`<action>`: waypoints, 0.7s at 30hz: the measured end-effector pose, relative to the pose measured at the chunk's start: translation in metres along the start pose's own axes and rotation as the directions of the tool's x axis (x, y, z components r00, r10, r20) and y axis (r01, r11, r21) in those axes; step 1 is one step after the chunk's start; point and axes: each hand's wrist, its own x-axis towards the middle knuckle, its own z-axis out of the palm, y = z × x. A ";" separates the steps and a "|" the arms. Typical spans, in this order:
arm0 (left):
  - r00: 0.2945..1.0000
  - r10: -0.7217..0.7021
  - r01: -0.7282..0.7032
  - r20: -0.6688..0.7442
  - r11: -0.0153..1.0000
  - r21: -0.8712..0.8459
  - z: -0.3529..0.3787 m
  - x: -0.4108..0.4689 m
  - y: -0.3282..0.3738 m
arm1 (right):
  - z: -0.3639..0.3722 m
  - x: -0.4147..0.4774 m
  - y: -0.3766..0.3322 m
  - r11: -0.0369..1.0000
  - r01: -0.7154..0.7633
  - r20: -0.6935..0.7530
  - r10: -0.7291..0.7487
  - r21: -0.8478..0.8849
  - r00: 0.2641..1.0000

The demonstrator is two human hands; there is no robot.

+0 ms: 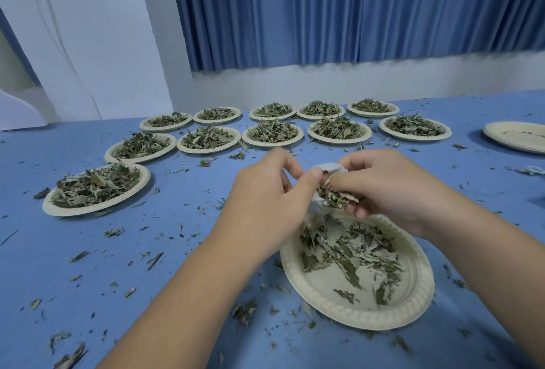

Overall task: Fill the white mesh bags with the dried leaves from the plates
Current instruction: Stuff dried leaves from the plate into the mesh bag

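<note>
The white mesh bag (330, 167) is pinched at its rim by the left hand (265, 191), just above the near plate (368, 320). A clump of dried leaves (333, 198) is gripped in the curled fingers of the right hand (392, 188) at the bag's mouth. 11 filled plates (144, 176) are set farther back on the blue table (177, 250)

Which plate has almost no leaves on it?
The plate at the table's far right edge: only a few crumbs lie on it. The nearest plate holds a thin scatter, and the other plates are heaped.
</note>
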 end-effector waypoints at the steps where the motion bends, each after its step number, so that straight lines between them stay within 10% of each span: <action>1: 0.999 0.001 -0.002 0.032 0.999 0.037 0.000 0.000 0.000 | -0.001 -0.001 0.001 1.000 -0.009 0.020 0.008 0.015 1.000; 9: 0.997 -0.077 0.077 0.005 0.988 -0.137 0.006 -0.001 0.003 | -0.011 -0.017 -0.001 0.997 0.060 0.087 -0.063 0.039 0.994; 21: 0.995 -0.095 0.096 0.015 0.961 -0.259 0.012 -0.005 0.008 | -0.004 -0.028 0.008 0.789 0.507 -0.067 -0.560 -0.347 0.826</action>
